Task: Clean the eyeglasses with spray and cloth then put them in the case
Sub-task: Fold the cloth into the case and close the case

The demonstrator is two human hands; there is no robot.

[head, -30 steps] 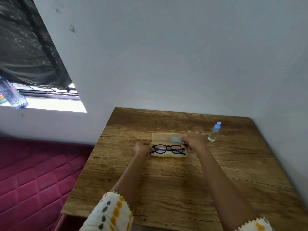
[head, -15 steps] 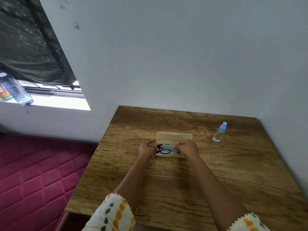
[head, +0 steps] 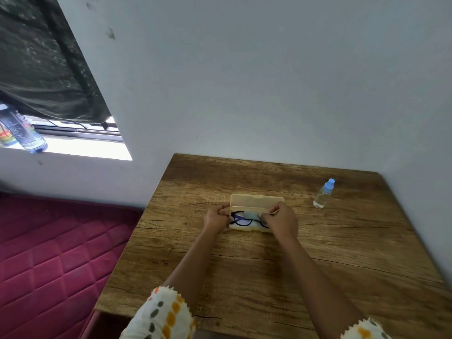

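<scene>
A cream eyeglass case [head: 256,202] lies open in the middle of the wooden table [head: 244,265], its lid tilted up at the back. Black-framed eyeglasses [head: 241,220] lie inside its lower half. A small grey-blue cloth [head: 251,215] lies over the middle of the glasses. My right hand [head: 281,220] pinches the cloth at the case's right end and covers the right lens. My left hand [head: 216,217] grips the case's left end, fingers curled at the lid's corner.
A small clear spray bottle with a blue cap [head: 323,194] stands at the table's back right. Walls close off the table at the back and right. A red quilted mattress [head: 49,253] lies left of the table. A plastic bottle [head: 24,133] stands on the window sill.
My right hand has brought the cloth from the lid down onto the glasses. My left hand has closed on the case's left end. The lid is tilted further forward.
</scene>
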